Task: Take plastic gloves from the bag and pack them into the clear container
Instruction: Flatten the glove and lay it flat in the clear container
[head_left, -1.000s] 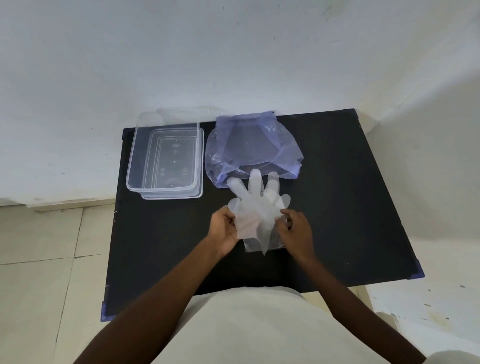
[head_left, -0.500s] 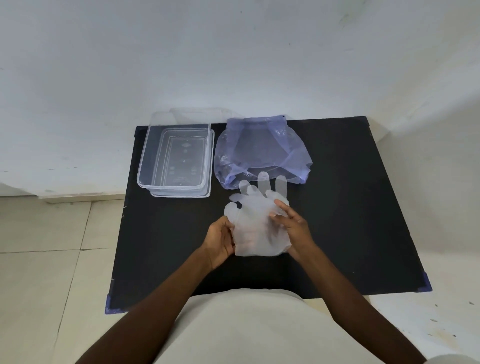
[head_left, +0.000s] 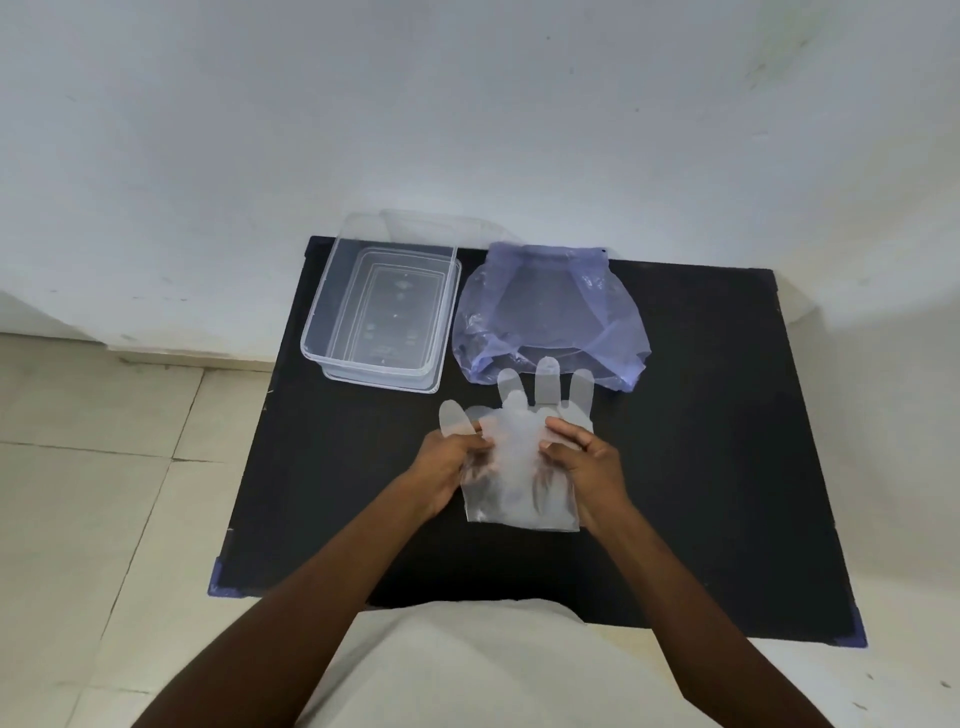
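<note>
A clear plastic glove lies spread over the middle of the black table, its fingers pointing away from me. My left hand grips its left side near the thumb. My right hand pinches its right side just below the fingers. The bluish plastic bag sits crumpled behind the glove, its mouth toward me. To the bag's left stands the clear container, open and with nothing in it that I can see.
A clear lid leans behind the container against the white wall. Tiled floor lies left of the table. The table's near corners carry blue caps.
The glove has been flattened and spread wider, its thumb now sticking out to the left. Both hands shifted along its sides; the camera moved, so the table sits further right in view.
</note>
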